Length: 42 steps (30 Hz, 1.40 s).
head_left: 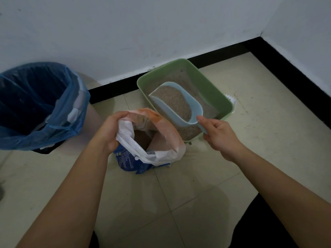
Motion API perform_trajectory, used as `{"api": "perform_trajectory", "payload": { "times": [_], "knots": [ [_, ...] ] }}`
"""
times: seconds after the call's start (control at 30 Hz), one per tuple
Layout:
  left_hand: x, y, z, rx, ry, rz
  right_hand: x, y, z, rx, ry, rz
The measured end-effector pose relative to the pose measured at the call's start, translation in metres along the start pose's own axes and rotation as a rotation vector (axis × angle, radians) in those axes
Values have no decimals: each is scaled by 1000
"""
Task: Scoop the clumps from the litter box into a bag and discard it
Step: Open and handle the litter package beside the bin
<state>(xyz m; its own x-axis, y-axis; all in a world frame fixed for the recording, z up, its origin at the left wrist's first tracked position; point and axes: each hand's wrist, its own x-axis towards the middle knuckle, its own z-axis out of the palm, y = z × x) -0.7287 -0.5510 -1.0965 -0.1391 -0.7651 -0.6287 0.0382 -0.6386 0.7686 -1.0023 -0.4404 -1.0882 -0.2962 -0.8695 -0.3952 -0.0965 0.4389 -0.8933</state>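
Over floor tiles [197, 185], right fingers [202, 121] pinch scoop [194, 104] beside bag [166, 135].

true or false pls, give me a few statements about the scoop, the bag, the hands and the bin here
1. The scoop is empty. False: it is full of litter.
2. The left hand grips the rim of the bag. True.
3. The right hand holds the scoop by its handle. True.
4. The scoop is over the bag's mouth. False: it is over the green litter box.
5. The bin is lined in black. False: its liner is blue.
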Motion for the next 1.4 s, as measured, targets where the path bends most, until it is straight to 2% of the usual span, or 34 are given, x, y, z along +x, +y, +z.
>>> {"api": "perform_trajectory", "payload": {
  "times": [0.1, 0.2, 0.3, 0.47, 0.63, 0.87, 0.97, 1.1, 1.23, 1.4],
  "knots": [
    [1, -3, 5, 27, -13, -4, 21, 8, -11, -131, 198, -26],
    [2, -5, 7, 40, -21, 0, 40, 26, -21, -508, 334, -63],
    [2, -6, 7, 31, -33, 13, 51, 41, -23, -830, 318, -30],
    [2, -6, 8, 36, 5, 18, 51, 49, -23, -1034, 304, -25],
    [3, -7, 7, 70, 160, 78, 47, 49, -20, -1096, 315, -145],
    [1, -7, 9, 85, 203, 133, 41, 41, -19, -1054, 322, -280],
    [3, -8, 8, 93, 209, 126, 41, 43, -14, -1075, 220, -223],
    [5, -9, 9, 107, 219, 139, 39, 41, -9, -999, 259, -248],
    [7, -9, 6, 118, 212, 123, 39, 44, 4, -1098, 50, -96],
    [9, -11, 1, 97, 207, 119, 31, 38, 18, -926, -26, -234]
  ]
}}
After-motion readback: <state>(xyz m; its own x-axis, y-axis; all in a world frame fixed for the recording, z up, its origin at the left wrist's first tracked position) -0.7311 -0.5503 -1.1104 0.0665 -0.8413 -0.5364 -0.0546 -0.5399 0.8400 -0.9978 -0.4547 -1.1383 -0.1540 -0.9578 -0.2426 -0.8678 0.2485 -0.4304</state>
